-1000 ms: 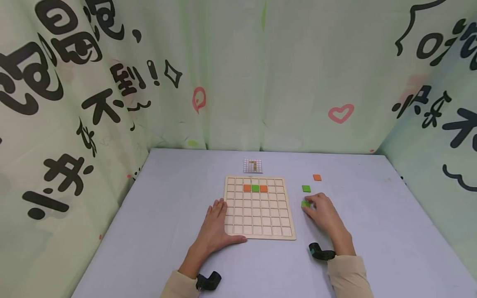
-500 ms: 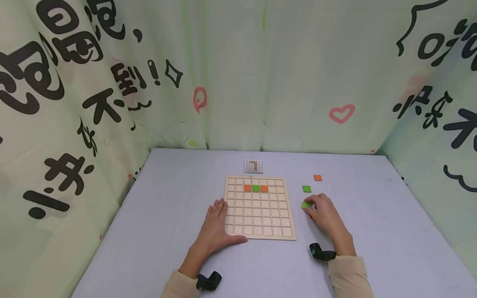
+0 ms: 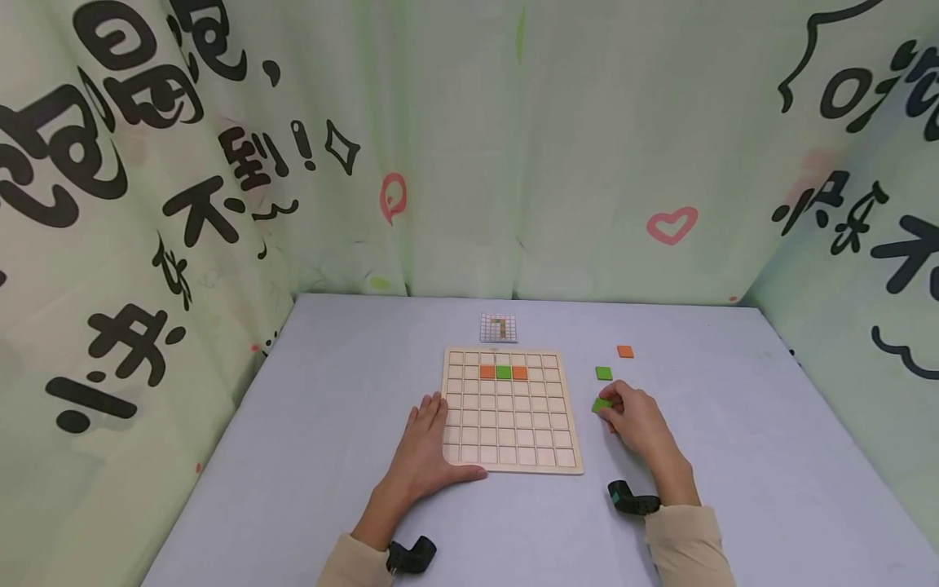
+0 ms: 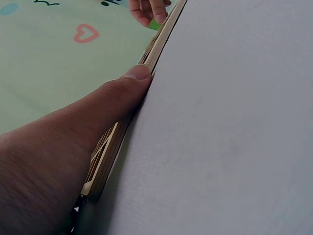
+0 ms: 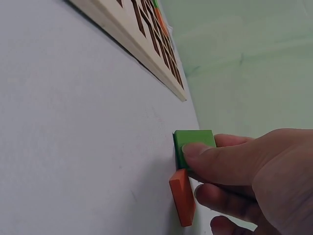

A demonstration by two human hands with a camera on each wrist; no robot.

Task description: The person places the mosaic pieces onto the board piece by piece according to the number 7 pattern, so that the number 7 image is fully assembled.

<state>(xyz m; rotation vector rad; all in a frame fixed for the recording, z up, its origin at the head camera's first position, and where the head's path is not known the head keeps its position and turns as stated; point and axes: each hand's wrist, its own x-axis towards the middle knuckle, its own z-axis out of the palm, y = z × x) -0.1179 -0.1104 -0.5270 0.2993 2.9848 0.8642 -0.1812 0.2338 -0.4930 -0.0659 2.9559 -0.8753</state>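
My right hand (image 3: 640, 418) pinches a green square tile (image 5: 200, 137) between thumb and fingers, to the right of the wooden grid board (image 3: 512, 468). An orange tile (image 5: 183, 198) stands tilted just below the green one in the right wrist view, close to the fingertips. My left hand (image 3: 425, 447) rests with straight fingers along the board's left edge, its thumb at the front edge. On the board, a green tile (image 3: 503, 372) sits between two orange tiles, the left one (image 3: 487, 372) and the right one (image 3: 520, 372), in the second row from the back.
Behind the board lies a small pattern card (image 3: 498, 328) with a printed grid. A loose green tile (image 3: 604, 373) and a loose orange tile (image 3: 625, 351) lie beyond my right hand. The white table (image 3: 352, 367) ends at a printed curtain (image 3: 455, 163).
The green tile in my right hand has turned and shifted slightly left. A sliver of orange now shows under that hand. My left hand stays in place on the board.
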